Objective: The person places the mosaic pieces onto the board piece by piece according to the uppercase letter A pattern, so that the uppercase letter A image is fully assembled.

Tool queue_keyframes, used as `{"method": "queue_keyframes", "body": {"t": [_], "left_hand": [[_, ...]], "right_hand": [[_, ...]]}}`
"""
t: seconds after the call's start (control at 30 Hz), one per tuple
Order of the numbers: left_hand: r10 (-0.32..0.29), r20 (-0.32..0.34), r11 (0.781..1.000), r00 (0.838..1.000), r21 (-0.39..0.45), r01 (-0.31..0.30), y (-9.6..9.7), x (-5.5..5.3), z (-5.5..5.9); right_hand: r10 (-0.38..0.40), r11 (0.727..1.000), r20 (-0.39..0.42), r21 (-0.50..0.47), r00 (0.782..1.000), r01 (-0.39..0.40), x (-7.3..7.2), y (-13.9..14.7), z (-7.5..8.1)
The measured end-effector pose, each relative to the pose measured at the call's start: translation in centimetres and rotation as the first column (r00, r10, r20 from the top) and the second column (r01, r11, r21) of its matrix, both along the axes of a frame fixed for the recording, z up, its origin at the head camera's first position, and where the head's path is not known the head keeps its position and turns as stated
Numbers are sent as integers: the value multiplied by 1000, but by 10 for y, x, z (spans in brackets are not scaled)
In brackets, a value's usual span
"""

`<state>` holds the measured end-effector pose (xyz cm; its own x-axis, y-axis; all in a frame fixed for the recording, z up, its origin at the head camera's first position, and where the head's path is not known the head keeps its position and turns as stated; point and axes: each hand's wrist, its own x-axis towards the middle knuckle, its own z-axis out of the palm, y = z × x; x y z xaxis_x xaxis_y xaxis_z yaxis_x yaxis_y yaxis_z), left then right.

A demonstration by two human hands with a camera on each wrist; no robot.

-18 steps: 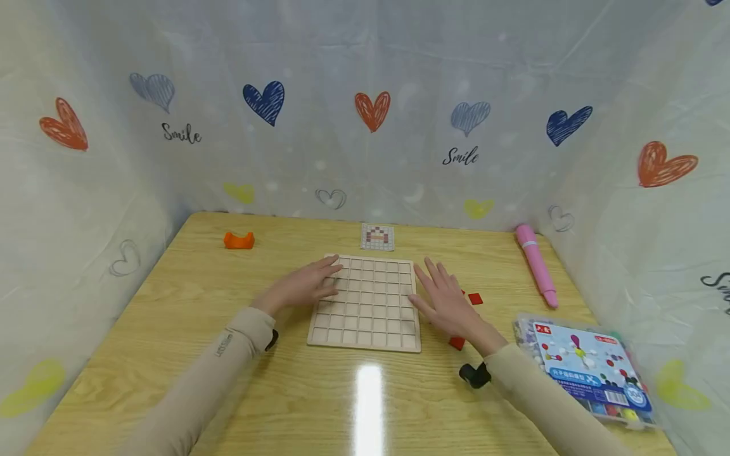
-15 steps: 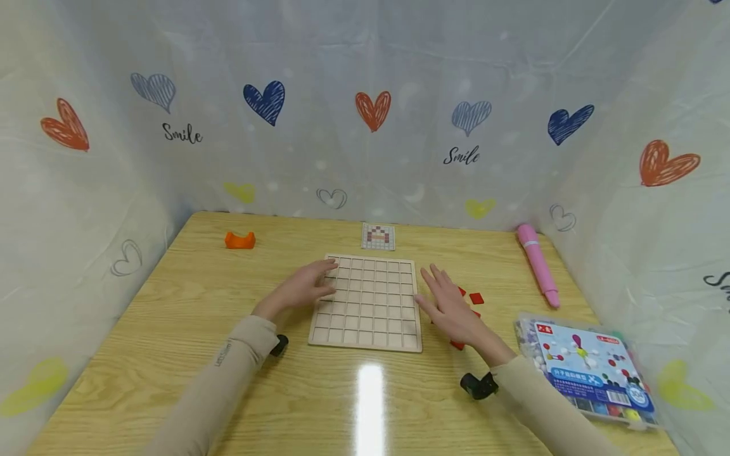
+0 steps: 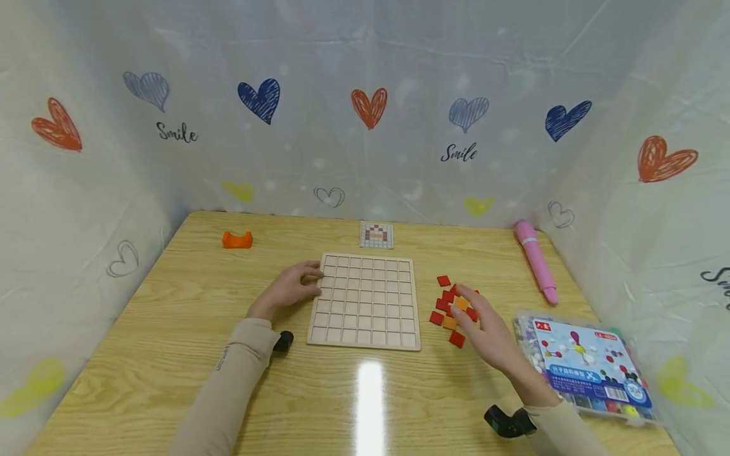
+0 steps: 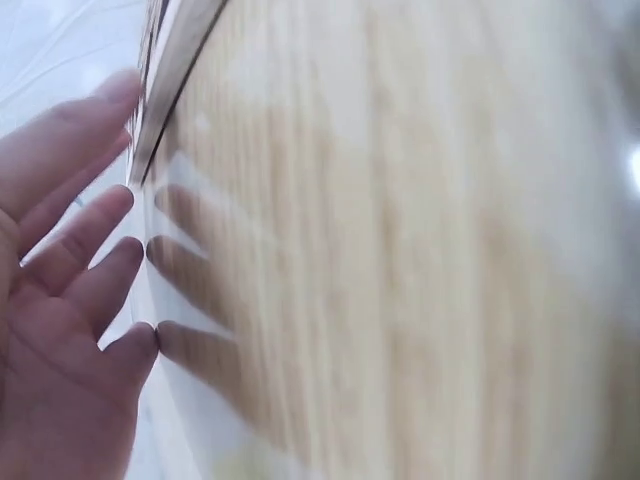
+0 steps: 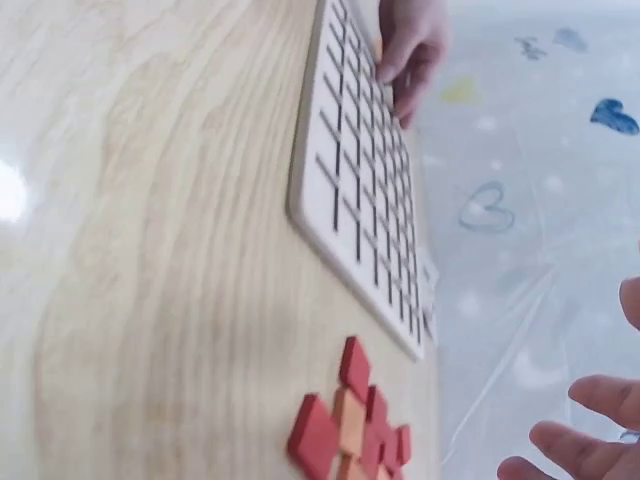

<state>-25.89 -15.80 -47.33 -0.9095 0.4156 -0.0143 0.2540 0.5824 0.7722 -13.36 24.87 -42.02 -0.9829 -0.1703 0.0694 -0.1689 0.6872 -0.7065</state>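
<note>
The right hand (image 3: pixel 489 329) is the nearer of the two to the loose red tiles (image 3: pixel 457 339) and orange tiles (image 3: pixel 449 323); these lie below and to the left of its fingertips, which are raised above the cluster and hide part of it. Its thumb and fingers stand apart, and nothing is seen between them. Each tile is a flat square, so no long axis can be recorded; the cluster as a whole is somewhat longer in the direction away from the person than across. The gridded board (image 3: pixel 365 301) lies flat on the table (image 3: pixel 274 405), to the left of the right hand, with the tiles between that hand and the board's right edge. The left hand (image 3: pixel 289 286) is at the board's left edge, fingers parted and only slightly bent, gripping nothing visible; the left wrist view does not settle whether a finger touches the rim. The tiles are across the board from this hand. Beyond the board, ahead of both hands, is a small patterned card (image 3: pixel 376 235). A clear-sided box (image 3: pixel 593 362) lies right of the right hand; a pink pen-shaped item (image 3: pixel 536 263) lies ahead and to its right.
</note>
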Motion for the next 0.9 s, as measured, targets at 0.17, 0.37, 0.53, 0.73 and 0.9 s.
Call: {"method": "queue_keyframes", "body": {"t": [0.17,0.37,0.53,0.73,0.9], "left_hand": [[-13,2,1000,1000,15,13,-1,-1,-2],[-26,-7,1000,1000,15,26,-2,-2,-5],[-18,-18,1000,1000,-2,18,-3,0,-3],[-15,-29,1000,999,-26,14,-3,-1,-3],[-14,-30,999,999,-37,13,-3,0,-2]], "right_hand": [[-75,997,-5,-28,997,75,6,14,-9],[-106,994,-4,-23,994,106,11,25,-24],[-107,994,-1,0,994,107,12,28,-33],[-95,995,29,25,995,94,15,26,-38],[-90,994,65,65,994,86,17,24,-43]]}}
